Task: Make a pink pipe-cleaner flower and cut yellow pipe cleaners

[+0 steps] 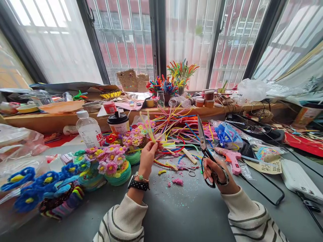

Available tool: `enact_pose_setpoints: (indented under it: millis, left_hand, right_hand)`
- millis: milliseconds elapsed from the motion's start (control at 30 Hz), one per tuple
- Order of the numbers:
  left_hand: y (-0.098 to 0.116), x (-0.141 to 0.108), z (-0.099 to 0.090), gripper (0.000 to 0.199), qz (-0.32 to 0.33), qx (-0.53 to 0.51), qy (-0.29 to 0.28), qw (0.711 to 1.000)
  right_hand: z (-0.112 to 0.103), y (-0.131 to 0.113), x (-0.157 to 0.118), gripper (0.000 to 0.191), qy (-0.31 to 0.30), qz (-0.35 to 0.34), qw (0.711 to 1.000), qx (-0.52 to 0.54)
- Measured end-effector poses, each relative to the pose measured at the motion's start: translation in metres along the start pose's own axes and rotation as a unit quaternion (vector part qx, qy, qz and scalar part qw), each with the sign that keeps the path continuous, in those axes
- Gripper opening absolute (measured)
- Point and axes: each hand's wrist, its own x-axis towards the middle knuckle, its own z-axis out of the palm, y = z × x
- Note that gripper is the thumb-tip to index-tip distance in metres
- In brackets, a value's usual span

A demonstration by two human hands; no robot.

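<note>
My left hand point(149, 155), with a watch and bracelet at the wrist, pinches a small bunch of pale yellow pipe cleaners point(150, 129) that fan upward. In my right hand point(216, 171) is a large pair of scissors point(202, 134) with black handles, its blades pointing up and nearly closed. The blades stand apart from the bunch. Behind both hands lies a heap of multicoloured pipe cleaners point(176, 122). Pink pipe-cleaner flowers point(112, 159) in a green pot are left of my left hand. Small scissors point(191, 171) and pink fluff point(177, 182) lie on the grey table between the hands.
Blue pipe-cleaner flowers point(47, 181) stand at the left. Behind them are a plastic bottle point(88, 129) and a lidded cup point(118, 124). At right lie a pink glue gun point(232, 159), its black cable and a white power bank point(300, 179). Jars point(209, 97) line the windowsill.
</note>
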Motion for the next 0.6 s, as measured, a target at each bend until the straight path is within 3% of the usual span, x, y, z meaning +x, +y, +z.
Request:
enact_pose_setpoints:
  millis: [100, 200, 367, 433, 500, 600]
  left_hand:
    - [-0.003, 0.005, -0.004, 0.024, 0.026, 0.006, 0.028, 0.999]
    - [-0.008, 0.011, -0.007, 0.024, 0.067, 0.094, 0.083, 0.990]
    - [-0.009, 0.014, -0.014, 0.026, 0.088, 0.173, 0.126, 0.973]
    - [-0.008, 0.014, -0.016, 0.029, 0.093, 0.210, 0.132, 0.964]
    - [-0.006, 0.013, -0.018, 0.029, 0.103, 0.253, 0.136, 0.952]
    - [-0.005, 0.011, -0.018, 0.021, 0.131, 0.308, 0.141, 0.932]
  right_hand:
    - [0.001, -0.001, -0.001, 0.031, -0.001, 0.019, 1.000, -0.013]
    - [0.004, -0.006, -0.003, 0.031, -0.011, 0.048, 0.997, -0.052]
    - [-0.001, -0.015, -0.010, 0.031, -0.021, 0.055, 0.970, -0.238]
    - [-0.011, -0.017, -0.017, 0.031, 0.009, 0.011, 0.935, -0.354]
    - [-0.023, -0.018, -0.028, 0.028, 0.054, -0.029, 0.872, -0.485]
    - [-0.043, -0.018, -0.047, 0.026, 0.104, -0.028, 0.774, -0.624]
